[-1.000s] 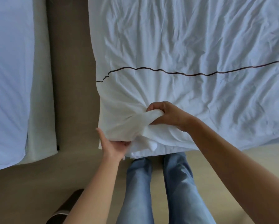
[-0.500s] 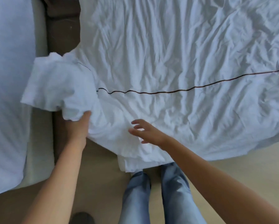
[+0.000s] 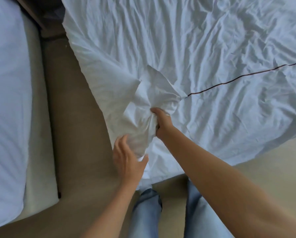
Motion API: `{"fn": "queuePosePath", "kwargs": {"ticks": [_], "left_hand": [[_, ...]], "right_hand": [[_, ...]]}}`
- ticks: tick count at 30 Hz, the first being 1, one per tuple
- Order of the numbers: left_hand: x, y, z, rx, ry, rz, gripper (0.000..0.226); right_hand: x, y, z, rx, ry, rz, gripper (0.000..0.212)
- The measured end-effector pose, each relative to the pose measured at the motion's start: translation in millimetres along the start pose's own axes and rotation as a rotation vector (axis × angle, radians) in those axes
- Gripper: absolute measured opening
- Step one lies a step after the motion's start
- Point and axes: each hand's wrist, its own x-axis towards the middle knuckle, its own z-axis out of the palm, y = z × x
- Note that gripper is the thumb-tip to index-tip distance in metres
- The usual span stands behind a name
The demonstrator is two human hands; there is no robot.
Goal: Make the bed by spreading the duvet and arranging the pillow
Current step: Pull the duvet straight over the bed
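A wrinkled white duvet (image 3: 186, 48) with a thin dark stripe covers the bed ahead of me. Its near left corner is bunched into a crumpled fold. My right hand (image 3: 161, 123) is clenched on that bunched fabric, fingers buried in it. My left hand (image 3: 126, 158) sits lower at the duvet's hanging edge, fingers spread, thumb and fingers touching the cloth; a firm grip is not clear. No pillow is in view.
A second bed (image 3: 8, 100) with white bedding stands at the left, across a strip of brown carpet (image 3: 75, 134). A dark piece of furniture (image 3: 46, 12) sits between the beds at the top. My legs in blue jeans (image 3: 147, 212) stand at the bed's foot.
The corner that my left hand held out to the left has come back onto the bed. My right hand went from open above the duvet to clenched on the bunched corner. My left hand dropped to the edge.
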Motion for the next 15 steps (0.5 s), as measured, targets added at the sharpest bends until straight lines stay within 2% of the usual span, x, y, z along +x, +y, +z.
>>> {"fn": "queuePosePath", "kwargs": {"ticks": [2, 4, 6, 8, 11, 13, 15], "left_hand": [[-12, 2, 15, 0.065, -0.083, -0.269, 0.109], [0, 15, 26, 0.020, -0.185, -0.511, 0.117], [21, 40, 36, -0.058, -0.210, -0.572, 0.114], [47, 79, 47, -0.080, -0.172, -0.471, 0.100], [70, 150, 69, -0.022, -0.102, -0.141, 0.069], [77, 204, 88, 0.011, -0.088, 0.077, 0.059], [74, 250, 108, 0.031, -0.133, 0.206, 0.055]], "right_hand": [[-1, -26, 9, 0.017, -0.035, -0.032, 0.033], [-1, -58, 15, 0.026, -0.107, -0.086, 0.043], [-3, -102, 12, -0.032, -0.127, -0.176, 0.057], [-3, -158, -8, -0.068, -0.118, -0.268, 0.061], [-7, -250, -67, 0.012, -0.149, -0.385, 0.061], [-5, -302, -122, 0.076, -0.153, -0.468, 0.064], [2, -337, -188, 0.095, -0.154, -0.508, 0.063]]}}
